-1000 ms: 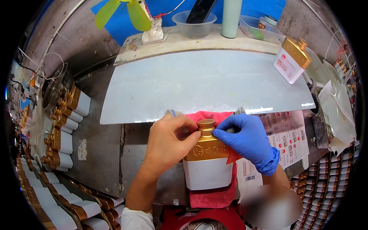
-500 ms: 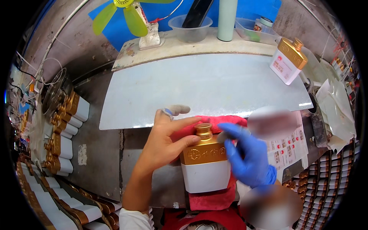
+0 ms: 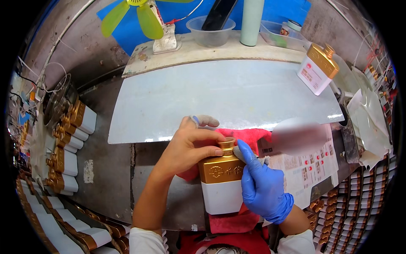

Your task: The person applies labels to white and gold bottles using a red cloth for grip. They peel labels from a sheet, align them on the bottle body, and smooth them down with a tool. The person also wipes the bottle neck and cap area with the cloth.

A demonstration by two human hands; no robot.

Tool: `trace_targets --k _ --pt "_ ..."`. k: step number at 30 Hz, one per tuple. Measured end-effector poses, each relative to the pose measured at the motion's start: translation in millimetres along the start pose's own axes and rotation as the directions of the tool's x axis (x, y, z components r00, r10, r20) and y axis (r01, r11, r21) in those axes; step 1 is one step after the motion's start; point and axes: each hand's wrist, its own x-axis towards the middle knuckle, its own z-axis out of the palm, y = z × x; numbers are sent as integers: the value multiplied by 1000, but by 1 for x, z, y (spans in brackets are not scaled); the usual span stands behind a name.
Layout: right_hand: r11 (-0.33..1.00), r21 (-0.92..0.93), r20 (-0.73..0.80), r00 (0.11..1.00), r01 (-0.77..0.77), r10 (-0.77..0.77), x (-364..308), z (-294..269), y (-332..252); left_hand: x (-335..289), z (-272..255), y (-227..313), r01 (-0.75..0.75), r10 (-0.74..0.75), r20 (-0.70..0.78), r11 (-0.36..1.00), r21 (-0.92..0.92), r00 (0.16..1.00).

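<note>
A flat bottle with a gold upper part and white lower part (image 3: 222,197) stands upright before me, its front marked with raised gold writing. My left hand (image 3: 190,146) is closed on its gold neck, thumb and finger pinching it. A grey wrap covers one raised finger of that hand. My right hand (image 3: 267,190), in a blue glove, is closed at the bottle's right shoulder and side. A small grey pad or cloth (image 3: 238,153) shows between the glove and the shoulder; its exact kind is unclear. A red cloth (image 3: 234,223) lies beneath and behind the bottle.
A pale board (image 3: 220,101) spans the bench behind, with a labelled bottle (image 3: 317,70) at its far right. Printed label sheets (image 3: 311,171) lie right. Gold-and-white bottles (image 3: 65,163) line the left; more rows (image 3: 355,203) stand right. A fan (image 3: 165,40) and plastic bowl (image 3: 210,31) stand behind.
My right hand has moved down and slightly left and now closes against the bottle's side. My left hand has shifted slightly right, fingers closer round the neck. The bottle stays upright.
</note>
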Motion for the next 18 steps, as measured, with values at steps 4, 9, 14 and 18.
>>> trace_targets --k 4,9,14,18 --pt "996 11 41 995 -92 91 10 -1 -2 2 -2 -3 1 0 29 999 -36 1000" --pt "989 116 51 995 -92 86 20 -8 5 7 -12 1 -22 18 116 999 37 993" --pt "961 219 93 984 -171 154 9 -16 15 -17 -11 12 87 -93 -246 996 -32 965" --pt "974 205 19 995 -100 99 0 -11 16 -63 34 52 -81 211 -308 920 385 928"
